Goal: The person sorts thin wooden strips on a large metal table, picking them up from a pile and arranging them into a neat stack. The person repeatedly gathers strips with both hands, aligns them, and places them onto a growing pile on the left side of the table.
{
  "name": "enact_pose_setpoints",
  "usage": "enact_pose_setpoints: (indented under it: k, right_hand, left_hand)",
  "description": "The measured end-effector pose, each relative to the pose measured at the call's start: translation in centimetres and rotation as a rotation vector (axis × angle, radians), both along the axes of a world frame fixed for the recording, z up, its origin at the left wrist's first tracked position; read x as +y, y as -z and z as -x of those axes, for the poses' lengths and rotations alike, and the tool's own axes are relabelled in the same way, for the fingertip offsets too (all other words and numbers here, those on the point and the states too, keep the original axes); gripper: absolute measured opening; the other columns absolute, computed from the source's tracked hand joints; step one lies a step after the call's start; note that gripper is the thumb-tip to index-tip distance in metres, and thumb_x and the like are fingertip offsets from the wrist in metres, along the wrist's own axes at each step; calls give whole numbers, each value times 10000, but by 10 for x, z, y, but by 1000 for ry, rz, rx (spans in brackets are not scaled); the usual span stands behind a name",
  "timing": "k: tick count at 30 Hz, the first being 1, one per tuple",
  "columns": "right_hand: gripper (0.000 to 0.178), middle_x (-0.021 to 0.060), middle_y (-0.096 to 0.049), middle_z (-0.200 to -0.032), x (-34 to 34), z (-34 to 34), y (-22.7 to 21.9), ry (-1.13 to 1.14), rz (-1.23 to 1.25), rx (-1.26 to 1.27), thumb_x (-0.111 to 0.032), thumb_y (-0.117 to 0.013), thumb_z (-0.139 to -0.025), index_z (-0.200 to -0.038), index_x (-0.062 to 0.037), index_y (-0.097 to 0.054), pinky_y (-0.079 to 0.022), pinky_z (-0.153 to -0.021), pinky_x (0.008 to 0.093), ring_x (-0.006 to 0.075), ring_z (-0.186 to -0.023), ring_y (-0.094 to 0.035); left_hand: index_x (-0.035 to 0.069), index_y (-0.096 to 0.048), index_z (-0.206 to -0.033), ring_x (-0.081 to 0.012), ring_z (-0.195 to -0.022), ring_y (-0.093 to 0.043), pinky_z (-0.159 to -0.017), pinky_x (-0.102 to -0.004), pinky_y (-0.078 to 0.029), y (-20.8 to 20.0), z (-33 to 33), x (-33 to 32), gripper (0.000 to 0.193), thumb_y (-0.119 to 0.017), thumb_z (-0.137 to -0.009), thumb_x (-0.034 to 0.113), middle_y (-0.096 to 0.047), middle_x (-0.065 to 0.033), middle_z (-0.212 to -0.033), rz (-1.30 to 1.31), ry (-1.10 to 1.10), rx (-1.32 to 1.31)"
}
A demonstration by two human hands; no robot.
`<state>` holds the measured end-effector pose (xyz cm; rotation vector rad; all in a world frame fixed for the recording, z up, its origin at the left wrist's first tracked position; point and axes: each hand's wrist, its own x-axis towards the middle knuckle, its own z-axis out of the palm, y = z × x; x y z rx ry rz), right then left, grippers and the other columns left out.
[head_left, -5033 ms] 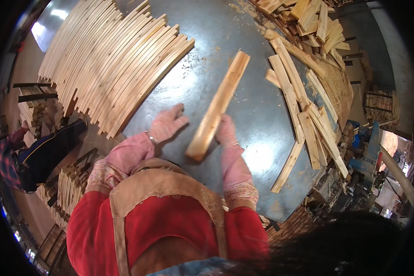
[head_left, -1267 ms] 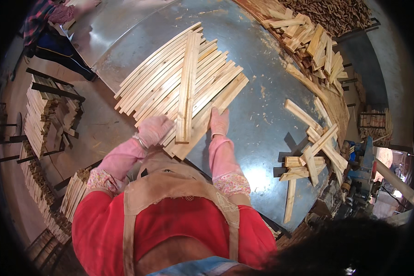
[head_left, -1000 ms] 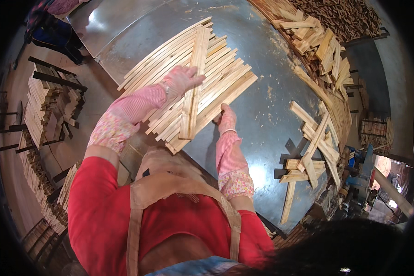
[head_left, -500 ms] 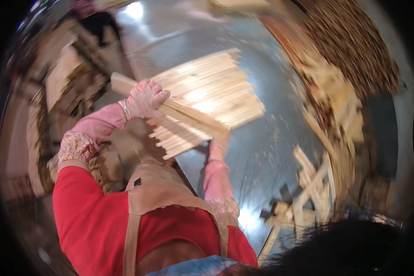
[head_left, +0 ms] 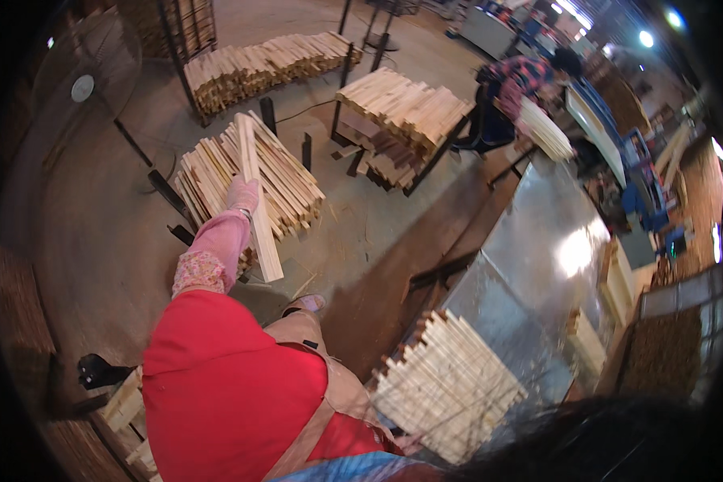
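Well left of the metal table (head_left: 530,241) stands a fan (head_left: 82,88); closer to the table, the left hand (head_left: 243,195) is closed around a wooden board (head_left: 263,233), over a stack of strips (head_left: 297,193). By the table's near edge, a sliver of the right hand (head_left: 410,443) shows beside a row of strips (head_left: 450,381), its grip impossible to tell.

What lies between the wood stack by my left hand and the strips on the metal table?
In the head view, mostly floor, with your foot showing, between the stack and the strips.
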<state>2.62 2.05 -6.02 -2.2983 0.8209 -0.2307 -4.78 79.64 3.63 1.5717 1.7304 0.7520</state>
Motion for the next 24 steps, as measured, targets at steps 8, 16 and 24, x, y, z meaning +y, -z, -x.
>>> enact_pose_setpoints:
  k: [8, 16, 24]
  right_hand:
    - [698, 297, -653, -1391, 88, -40, -7, 119, 4, 116, -457, -577, -1090, -1468, 129, -543, -522, -1037, 462, 382, -1190, -661]
    - [710, 266, -697, -1301, 105, -14, -15, 396, -379, 164, -493, -554, -1067, -1412, 126, -596, -566, -939, 468, 363, -1086, -688]
    - [730, 255, -651, -1438, 109, -23, 33, 342, -439, 51, -463, -599, -1057, -1498, 114, -527, -511, -1075, 437, 371, -1285, -646]
  left_hand:
    - [-34, -751, -1193, -464, -1196, -708, -1055, -507, -554, 91, -29, 206, 483, -619, -941, 357, -739, -298, -1255, 191, -301, 71]
    - [-23, -664, -1365, -492, -1287, -635, -1090, -541, -499, 133, -118, 246, 731, -600, -924, 556, -669, -317, -1383, 229, -122, 189]
    - [-6, -541, -1508, -411, -1415, -520, -1207, -503, -408, 61, -161, -7, 636, -762, -969, 251, -557, -208, -1523, -586, 850, -182]
